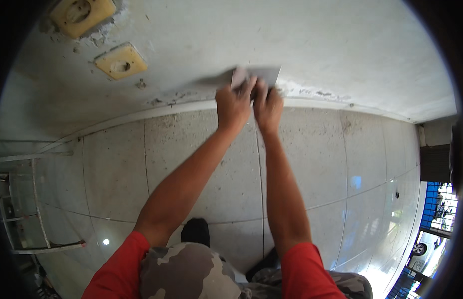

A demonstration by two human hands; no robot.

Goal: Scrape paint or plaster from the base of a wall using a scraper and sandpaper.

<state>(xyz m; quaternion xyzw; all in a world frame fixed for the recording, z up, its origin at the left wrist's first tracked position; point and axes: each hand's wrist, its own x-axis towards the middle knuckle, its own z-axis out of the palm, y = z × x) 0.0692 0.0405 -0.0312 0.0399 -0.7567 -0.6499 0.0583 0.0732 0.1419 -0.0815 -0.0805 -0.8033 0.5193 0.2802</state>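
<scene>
A broad, flat metal scraper (269, 74) is pressed to the white wall (328, 48), low down above the baseboard. My left hand (232, 108) grips it from the left, with fingers laid along the blade. From the right, my right hand (269, 112) holds the same tool near the handle, most of which the hands hide. Motion blurs the fingers and blade a little. Chipped, peeling paint (323, 93) runs along the wall's foot to the right of the blade, with more flaking to the left.
Two yellowed electrical outlets (121, 61) sit on the wall at upper left. Debris is scattered over the tiled floor (201, 149) below. A metal ladder-like frame (35, 202) lies at left. My dark-shod foot (196, 230) is beneath me. Barred openings (437, 205) show at far right.
</scene>
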